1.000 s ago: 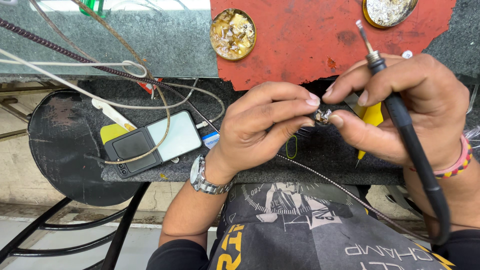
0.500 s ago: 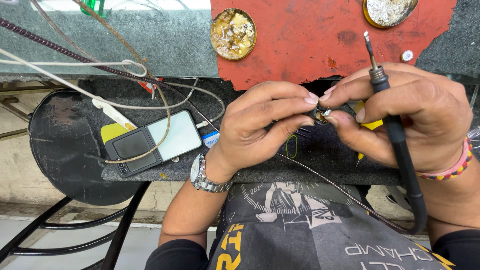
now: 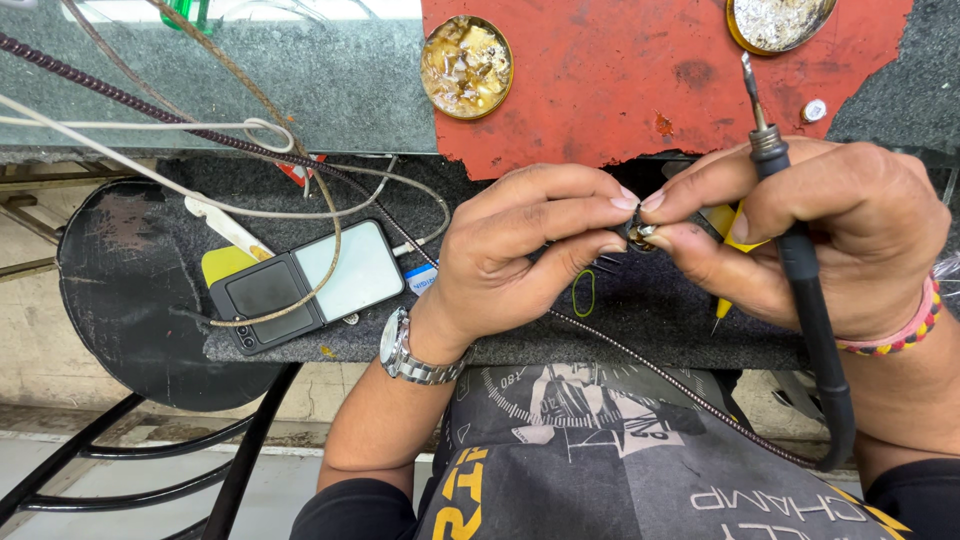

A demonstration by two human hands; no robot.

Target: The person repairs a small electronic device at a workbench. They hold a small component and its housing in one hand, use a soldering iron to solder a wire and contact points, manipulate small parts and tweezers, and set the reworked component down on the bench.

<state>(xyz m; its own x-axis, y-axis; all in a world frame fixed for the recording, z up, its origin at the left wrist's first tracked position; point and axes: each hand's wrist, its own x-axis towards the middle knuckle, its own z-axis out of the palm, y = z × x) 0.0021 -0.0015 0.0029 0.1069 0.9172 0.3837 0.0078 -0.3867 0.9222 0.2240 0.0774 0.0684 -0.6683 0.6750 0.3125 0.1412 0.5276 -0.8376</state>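
A: What does the work surface look like?

B: A dark felt mat [image 3: 640,320] covers the near part of the bench, and a red, chipped sheet [image 3: 620,90] lies just beyond it. Left of the red sheet runs a grey-green slab [image 3: 330,90]. Below the bench edge a pale floor shows, along with the black bars of a stool frame [image 3: 130,450].

A: Any tins or labels?

B: A round brass-coloured tin [image 3: 466,66] of crusty residue sits on the red sheet's left edge. A second round tin [image 3: 780,18] sits at its top right, cut off by the frame. Left of the red sheet, on the mat, lies a dark folding phone [image 3: 305,285] with a yellow tab [image 3: 225,265] beside it and a small blue-and-white label [image 3: 421,279] at its right corner.

A: And the hands?

B: Both meet just below the red sheet's lower edge. The left hand [image 3: 520,260], with a metal wristwatch [image 3: 410,350], pinches a small metal part [image 3: 638,234] between fingertips. The right hand [image 3: 810,235] pinches the same part and also grips a black soldering iron [image 3: 790,230], tip up over the red sheet.

A: Room to move?

B: White and braided cables [image 3: 200,140] loop across the area left of the red sheet. The mat's near edge ends right above the person's lap.
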